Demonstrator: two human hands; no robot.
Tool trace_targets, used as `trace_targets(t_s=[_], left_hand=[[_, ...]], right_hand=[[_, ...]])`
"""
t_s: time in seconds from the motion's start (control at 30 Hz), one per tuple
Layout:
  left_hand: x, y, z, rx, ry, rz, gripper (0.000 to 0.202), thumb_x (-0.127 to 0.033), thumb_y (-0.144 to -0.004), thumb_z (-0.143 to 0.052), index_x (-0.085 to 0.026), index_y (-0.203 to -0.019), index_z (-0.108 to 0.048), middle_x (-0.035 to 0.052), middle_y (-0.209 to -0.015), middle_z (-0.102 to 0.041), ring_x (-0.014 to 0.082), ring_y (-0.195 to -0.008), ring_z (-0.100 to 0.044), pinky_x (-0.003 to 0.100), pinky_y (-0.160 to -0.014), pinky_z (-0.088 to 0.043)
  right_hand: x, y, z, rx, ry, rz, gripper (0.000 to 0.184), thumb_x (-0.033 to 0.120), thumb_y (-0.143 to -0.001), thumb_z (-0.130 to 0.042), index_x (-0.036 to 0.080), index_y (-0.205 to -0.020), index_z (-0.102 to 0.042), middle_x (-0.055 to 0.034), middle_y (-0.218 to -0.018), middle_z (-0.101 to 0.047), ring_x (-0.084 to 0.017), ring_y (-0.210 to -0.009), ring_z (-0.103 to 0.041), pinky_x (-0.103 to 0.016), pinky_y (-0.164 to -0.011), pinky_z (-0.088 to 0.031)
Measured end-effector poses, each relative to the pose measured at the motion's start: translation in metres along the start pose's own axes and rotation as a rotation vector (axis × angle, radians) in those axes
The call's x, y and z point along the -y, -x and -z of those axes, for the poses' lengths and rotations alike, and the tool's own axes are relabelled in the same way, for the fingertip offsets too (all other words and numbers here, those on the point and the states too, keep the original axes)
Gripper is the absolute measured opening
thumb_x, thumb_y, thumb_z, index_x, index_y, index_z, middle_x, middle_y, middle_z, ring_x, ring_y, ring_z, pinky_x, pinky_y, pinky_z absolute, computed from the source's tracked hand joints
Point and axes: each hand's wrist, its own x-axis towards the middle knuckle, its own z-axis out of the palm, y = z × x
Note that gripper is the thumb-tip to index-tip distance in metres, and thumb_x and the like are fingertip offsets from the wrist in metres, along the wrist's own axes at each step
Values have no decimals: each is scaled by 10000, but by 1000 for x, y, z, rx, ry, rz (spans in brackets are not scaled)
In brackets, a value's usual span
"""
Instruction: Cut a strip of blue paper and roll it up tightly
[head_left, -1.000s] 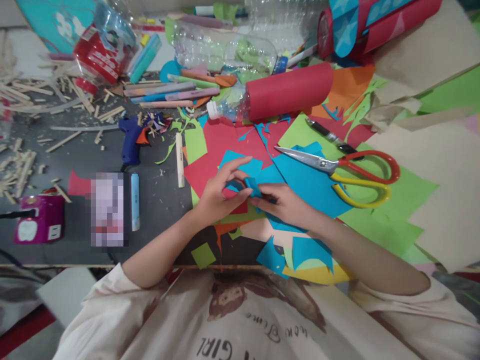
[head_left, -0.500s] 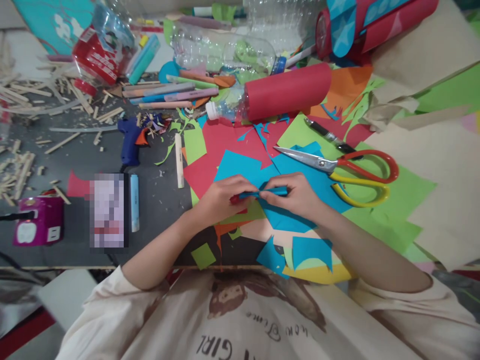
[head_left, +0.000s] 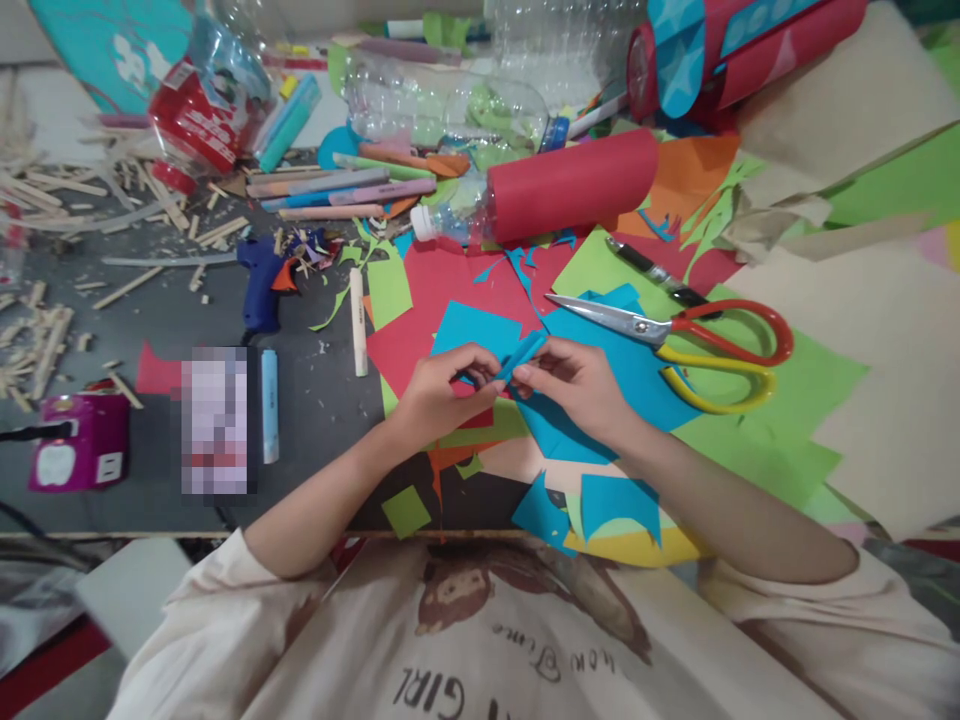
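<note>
Between my two hands is a narrow strip of blue paper point(head_left: 523, 357), folded or rolled, tilted with its upper end to the right. My left hand point(head_left: 450, 392) pinches its lower end, fingers curled. The thumb and fingers of my right hand point(head_left: 574, 380) close on it from the other side. Beneath the hands lie blue paper sheets point(head_left: 574, 430) and red paper point(head_left: 450, 270). Scissors with red and yellow handles point(head_left: 675, 335) rest just right of my right hand, blades pointing left.
A bottle wrapped in red paper point(head_left: 574, 185) lies beyond the hands, with clear bottles point(head_left: 450, 100) behind it. Left are a blue glue gun point(head_left: 260, 285), several markers point(head_left: 337, 190), wood bits point(head_left: 45, 350), a purple box point(head_left: 79, 440) and a blurred-out rectangle point(head_left: 216, 420). A black pen point(head_left: 656, 270) lies near the scissors.
The blue paper strip has turned from nearly level to a slant, its right end rising. Both hands have shifted their finger hold on it.
</note>
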Motion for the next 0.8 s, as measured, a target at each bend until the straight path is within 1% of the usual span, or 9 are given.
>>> trace_targets(t_s=[0.27,0.37,0.47,0.5,0.53,0.6,0.63,0.73,0.8], left_hand=[[0,3,-4,-73,-239,-222,104,-213,-796,-604,-188,-734,-524,-51,-585,-590,77,-554,-564,244,-615,-424],[0,3,-4,-60,-260,-273,113,-220,-814,-597,-191,-744,-513,-51,-586,-585,76,-557,-560,241,-611,-422],[-1,3,0,-44,-248,-289,111,-274,-837,-587,-190,-787,-535,-30,-644,-588,74,-570,-545,216,-564,-419],[-2,2,2,-83,-251,-272,110,-285,-838,-588,-190,-803,-546,-21,-680,-589,69,-564,-530,208,-543,-414],[-2,1,6,-154,-259,-246,106,-288,-834,-592,-190,-816,-556,-16,-713,-587,62,-554,-510,200,-523,-407],[-1,-2,16,-371,-266,-146,74,-263,-828,-595,-196,-812,-567,-24,-735,-578,46,-519,-472,186,-480,-380],[0,-5,23,-461,-247,-118,65,-261,-826,-597,-201,-821,-572,-36,-701,-567,46,-514,-478,179,-468,-373],[4,-13,52,-616,-205,-100,91,-288,-813,-614,-198,-805,-608,-46,-663,-587,48,-492,-523,185,-488,-408],[9,-16,76,-732,-243,-134,166,-294,-844,-562,-166,-775,-642,-20,-658,-614,85,-569,-586,226,-592,-470]], right_hand=[[0,0,0,28,24,4,445,597,-666,-663,199,-612,-473,31,-532,-513,-109,-516,-508,-259,-507,-403],[1,0,0,29,64,12,438,586,-675,-662,195,-611,-477,34,-531,-507,-94,-496,-470,-250,-485,-363],[1,-1,2,33,50,0,430,571,-677,-669,195,-598,-476,36,-524,-516,-83,-472,-451,-241,-462,-346],[2,-2,2,39,24,-10,422,561,-678,-673,195,-599,-480,34,-527,-530,-79,-462,-454,-239,-455,-350],[2,-2,3,46,-8,-21,410,547,-681,-678,193,-603,-486,32,-533,-549,-76,-453,-461,-235,-449,-358],[1,-3,6,59,-75,-43,382,510,-687,-691,190,-610,-496,30,-536,-577,-66,-423,-461,-225,-427,-358],[1,-4,7,60,-103,-50,372,494,-692,-695,189,-610,-498,33,-529,-582,-59,-403,-453,-219,-411,-348],[1,-6,11,43,-186,-64,375,477,-686,-709,190,-602,-483,51,-486,-567,-45,-348,-418,-204,-363,-295],[1,-9,13,20,-243,-78,393,481,-664,-726,192,-596,-468,62,-458,-544,-39,-327,-398,-198,-342,-252]])
